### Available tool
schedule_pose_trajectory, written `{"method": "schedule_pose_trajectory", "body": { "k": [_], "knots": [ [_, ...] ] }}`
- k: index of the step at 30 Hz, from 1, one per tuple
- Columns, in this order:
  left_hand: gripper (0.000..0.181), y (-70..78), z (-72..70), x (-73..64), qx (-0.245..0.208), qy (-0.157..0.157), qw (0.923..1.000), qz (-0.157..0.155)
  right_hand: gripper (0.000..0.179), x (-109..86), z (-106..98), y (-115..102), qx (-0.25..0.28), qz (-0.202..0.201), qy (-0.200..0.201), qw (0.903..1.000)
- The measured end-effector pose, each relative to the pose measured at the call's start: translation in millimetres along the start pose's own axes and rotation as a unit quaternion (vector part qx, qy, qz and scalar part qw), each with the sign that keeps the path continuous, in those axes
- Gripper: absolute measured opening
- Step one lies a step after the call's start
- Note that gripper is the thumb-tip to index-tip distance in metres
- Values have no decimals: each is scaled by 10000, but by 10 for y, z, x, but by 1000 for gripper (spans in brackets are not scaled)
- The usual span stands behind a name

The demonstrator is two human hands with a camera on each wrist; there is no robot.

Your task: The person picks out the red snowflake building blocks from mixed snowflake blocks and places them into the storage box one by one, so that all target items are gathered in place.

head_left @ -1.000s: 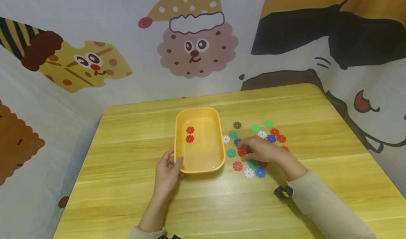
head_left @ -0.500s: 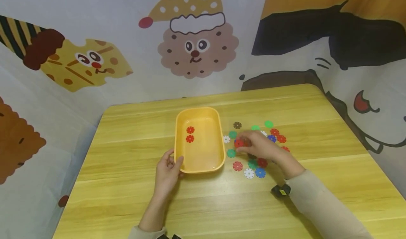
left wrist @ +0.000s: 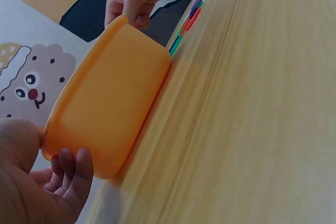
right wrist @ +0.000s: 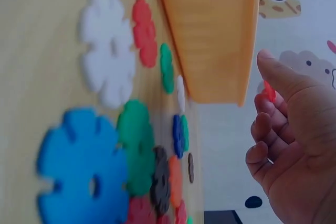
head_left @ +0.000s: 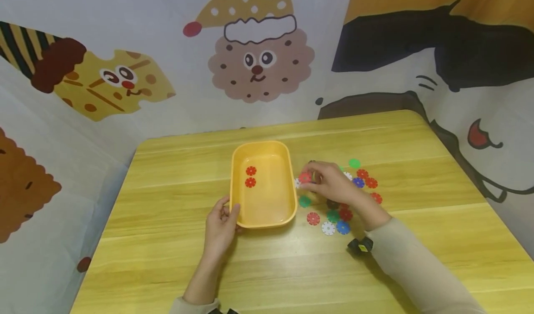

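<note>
My right hand (head_left: 333, 184) pinches a red notched plastic disc (head_left: 305, 178) between thumb and fingers, just off the right side of a yellow-orange tray (head_left: 269, 205). In the right wrist view that red disc (right wrist: 269, 91) is mostly covered by the thumb and fingers. With its thumb at the rim, my left hand (head_left: 221, 226) grips the tray's near left corner. Two red discs (head_left: 250, 183) lie inside the tray, one behind the other. The left wrist view has the fingers (left wrist: 81, 177) against the tray's outer wall.
Right of the tray, several flat notched discs are scattered on the wooden table (head_left: 175, 254). Among them are a blue disc (head_left: 343, 227), a white disc (head_left: 328, 228), a green disc (head_left: 305, 201) and a bright green disc (head_left: 354, 163). A cartoon-printed cloth (head_left: 179, 82) hangs behind the table.
My right hand has lifted the red disc from among the scattered discs and moved it left and away from me toward the tray. The left hand and tray have stayed put.
</note>
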State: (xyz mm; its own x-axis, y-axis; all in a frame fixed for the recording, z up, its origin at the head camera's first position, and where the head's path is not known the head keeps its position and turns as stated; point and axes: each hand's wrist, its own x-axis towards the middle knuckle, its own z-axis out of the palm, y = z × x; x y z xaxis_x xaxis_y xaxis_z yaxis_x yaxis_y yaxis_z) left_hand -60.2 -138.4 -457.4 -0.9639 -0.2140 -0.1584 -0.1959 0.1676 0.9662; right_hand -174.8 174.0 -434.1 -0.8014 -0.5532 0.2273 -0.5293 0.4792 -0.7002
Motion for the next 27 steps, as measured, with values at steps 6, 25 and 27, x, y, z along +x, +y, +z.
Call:
{"method": "schedule_pose_trajectory", "body": {
  "k": [6,25,27],
  "knots": [
    [48,7,11,4,127,94,9999,56,41,98,32,-113,7,-5,31,10000],
    [48,3,6,4,529,277,9982,63,39,364,291,-410,120,-462,-210,9986],
    [49,4,6,11,527,253,9983,88,40,393,318,-435,129,-402,-282,9987]
  ]
}}
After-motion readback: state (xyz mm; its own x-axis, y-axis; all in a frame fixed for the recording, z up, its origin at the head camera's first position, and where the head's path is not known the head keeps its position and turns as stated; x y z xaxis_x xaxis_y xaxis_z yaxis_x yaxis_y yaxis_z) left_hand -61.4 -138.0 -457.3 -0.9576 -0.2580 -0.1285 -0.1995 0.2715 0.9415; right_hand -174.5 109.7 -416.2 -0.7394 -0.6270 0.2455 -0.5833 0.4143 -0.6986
